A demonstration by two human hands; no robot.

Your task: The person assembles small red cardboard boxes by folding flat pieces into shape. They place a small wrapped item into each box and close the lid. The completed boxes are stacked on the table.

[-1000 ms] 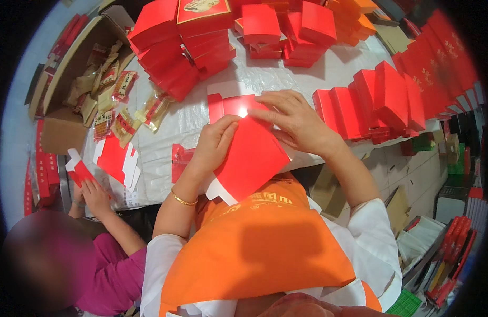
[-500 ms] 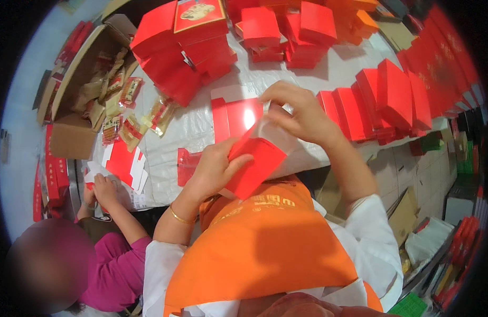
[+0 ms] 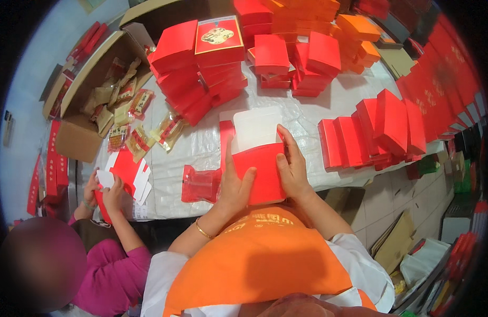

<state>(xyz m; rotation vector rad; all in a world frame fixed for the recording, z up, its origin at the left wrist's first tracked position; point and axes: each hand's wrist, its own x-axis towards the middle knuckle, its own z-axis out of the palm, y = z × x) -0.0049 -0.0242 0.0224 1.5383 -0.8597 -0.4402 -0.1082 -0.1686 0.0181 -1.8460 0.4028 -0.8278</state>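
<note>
Between my two hands is a red box [image 3: 260, 171] whose white end flap [image 3: 257, 127] stands up at the far end. My left hand [image 3: 234, 185] grips its left side, thumb lying on the red face. Along the right edge, my right hand [image 3: 292, 166] holds it with the thumb near the upper corner. Part of a flat red carton piece [image 3: 226, 131] shows behind the box on the table. A red wrapped packet [image 3: 200, 184] lies just left of my left hand.
Red box stacks [image 3: 220, 63] stand at the back; a row of red boxes [image 3: 360, 129] is at right. Wrapped packets [image 3: 139, 140] spill from a cardboard carton [image 3: 77, 138] at left. Beside me, another person's hands [image 3: 111, 193] handle a red-and-white carton blank [image 3: 129, 171].
My right hand has come down from above onto the box's right side. The box has turned upright and squared up, its white flap now showing. The view has shifted slightly.
</note>
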